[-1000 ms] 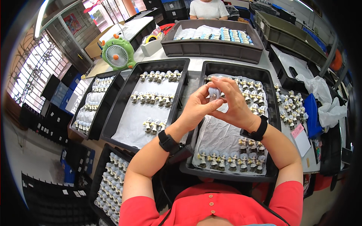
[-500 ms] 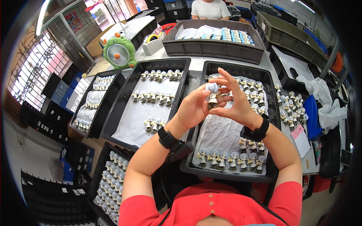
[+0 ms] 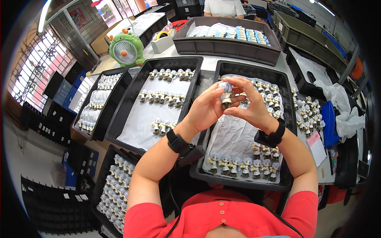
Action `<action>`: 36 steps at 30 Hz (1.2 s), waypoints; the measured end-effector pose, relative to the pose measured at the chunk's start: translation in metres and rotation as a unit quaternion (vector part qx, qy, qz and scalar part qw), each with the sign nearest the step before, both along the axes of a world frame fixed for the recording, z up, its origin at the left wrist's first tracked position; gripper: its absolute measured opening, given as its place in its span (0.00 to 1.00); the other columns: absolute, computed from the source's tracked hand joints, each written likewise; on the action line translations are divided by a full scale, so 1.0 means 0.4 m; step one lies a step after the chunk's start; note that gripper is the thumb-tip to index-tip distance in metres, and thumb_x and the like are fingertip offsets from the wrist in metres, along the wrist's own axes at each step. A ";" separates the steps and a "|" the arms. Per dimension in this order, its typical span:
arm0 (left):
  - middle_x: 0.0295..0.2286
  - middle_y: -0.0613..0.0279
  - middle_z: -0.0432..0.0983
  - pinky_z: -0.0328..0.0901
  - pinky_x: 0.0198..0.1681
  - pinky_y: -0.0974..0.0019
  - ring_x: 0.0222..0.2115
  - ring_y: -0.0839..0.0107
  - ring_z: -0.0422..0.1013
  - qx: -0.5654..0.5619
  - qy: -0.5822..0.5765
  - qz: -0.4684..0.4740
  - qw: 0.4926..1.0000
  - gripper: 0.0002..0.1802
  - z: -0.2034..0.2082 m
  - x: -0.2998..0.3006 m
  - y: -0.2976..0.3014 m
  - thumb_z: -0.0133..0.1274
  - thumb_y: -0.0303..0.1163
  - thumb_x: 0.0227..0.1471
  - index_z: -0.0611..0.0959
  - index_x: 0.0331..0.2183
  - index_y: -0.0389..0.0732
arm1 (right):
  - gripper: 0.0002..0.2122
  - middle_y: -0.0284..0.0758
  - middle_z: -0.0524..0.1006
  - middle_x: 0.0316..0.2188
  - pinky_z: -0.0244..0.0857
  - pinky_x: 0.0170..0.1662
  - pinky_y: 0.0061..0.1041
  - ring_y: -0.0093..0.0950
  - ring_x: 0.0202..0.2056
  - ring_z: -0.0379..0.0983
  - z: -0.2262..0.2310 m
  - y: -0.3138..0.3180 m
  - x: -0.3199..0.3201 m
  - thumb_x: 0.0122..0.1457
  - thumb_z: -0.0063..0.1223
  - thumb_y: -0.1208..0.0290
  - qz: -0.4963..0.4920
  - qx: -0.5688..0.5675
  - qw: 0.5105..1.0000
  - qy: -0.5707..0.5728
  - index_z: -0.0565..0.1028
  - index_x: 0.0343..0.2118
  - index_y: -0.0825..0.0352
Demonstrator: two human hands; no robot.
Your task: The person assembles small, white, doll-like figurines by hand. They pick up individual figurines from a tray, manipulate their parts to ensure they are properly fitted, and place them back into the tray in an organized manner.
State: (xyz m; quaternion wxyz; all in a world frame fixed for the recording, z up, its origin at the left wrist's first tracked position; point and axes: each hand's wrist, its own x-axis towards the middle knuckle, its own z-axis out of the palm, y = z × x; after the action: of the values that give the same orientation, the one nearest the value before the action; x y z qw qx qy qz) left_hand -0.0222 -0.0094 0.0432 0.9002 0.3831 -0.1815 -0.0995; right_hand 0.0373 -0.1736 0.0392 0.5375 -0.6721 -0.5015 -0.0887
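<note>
Between my two hands, above the right-hand black tray (image 3: 243, 185), is a small figurine (image 3: 226, 97) with pale blue-grey hair, a white outfit and a dark base. My left hand (image 3: 205, 109) grips it from the left, thumb beside its head. From the right, my right hand (image 3: 254, 106) closes around it, with fingertips at the head and the thumb near the base. Under my hands the tray holds similar figurines (image 3: 245, 166) on white paper, in a front row and toward the right. The tray's far middle is partly hidden by my hands.
A middle black tray (image 3: 112, 126) and a narrower left tray (image 3: 129, 81) hold figurine rows; another full tray (image 3: 96, 194) sits lower left. Loose figurines (image 3: 306, 111) lie on the table at right near a blue bin (image 3: 329, 123). Behind are a large grey-brown crate (image 3: 226, 49) and green fan (image 3: 126, 50).
My right fingers have come down from above and closed onto the figurine's head. The figurine has tilted slightly, and the left hand still holds it.
</note>
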 end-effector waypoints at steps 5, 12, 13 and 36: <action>0.48 0.46 0.63 0.62 0.52 0.56 0.50 0.52 0.63 0.005 0.010 0.027 1.000 0.24 -0.010 0.004 -0.001 0.32 0.39 0.61 0.61 0.52 0.32 | 0.31 0.37 0.66 0.48 0.65 0.48 0.28 0.30 0.46 0.67 0.003 -0.001 -0.008 0.38 0.68 0.70 -0.013 0.002 1.000 0.024 0.69 0.49 0.60; 0.44 0.48 0.69 0.64 0.49 0.60 0.48 0.59 0.66 -0.036 0.048 -0.017 0.998 0.27 -0.035 0.018 0.023 0.29 0.46 0.62 0.66 0.49 0.32 | 0.24 0.36 0.71 0.44 0.59 0.52 0.32 0.35 0.47 0.65 0.007 0.009 -0.003 0.36 0.67 0.73 -0.052 0.001 0.993 -0.107 0.73 0.41 0.63; 0.44 0.48 0.69 0.64 0.49 0.61 0.48 0.59 0.66 -0.031 0.060 -0.017 0.998 0.28 -0.038 0.019 0.022 0.28 0.47 0.61 0.66 0.49 0.32 | 0.23 0.35 0.72 0.43 0.59 0.52 0.32 0.36 0.47 0.65 0.004 0.010 -0.003 0.36 0.67 0.74 -0.047 0.003 0.994 -0.099 0.74 0.40 0.63; 0.41 0.59 0.70 0.65 0.45 0.67 0.39 0.70 0.70 0.024 0.009 0.127 0.992 0.26 -0.019 0.007 0.014 0.45 0.27 0.56 0.61 0.55 0.40 | 0.11 0.35 0.72 0.32 0.69 0.35 0.22 0.27 0.32 0.73 0.004 0.024 -0.018 0.43 0.61 0.79 -0.079 0.039 0.993 -0.083 0.71 0.31 0.68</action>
State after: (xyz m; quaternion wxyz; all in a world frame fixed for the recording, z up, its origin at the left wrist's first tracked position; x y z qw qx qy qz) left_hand -0.0192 -0.0037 0.0356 0.8979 0.4233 -0.1207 0.0074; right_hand 0.0300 -0.1641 0.0406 0.5111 -0.6783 -0.4861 -0.2060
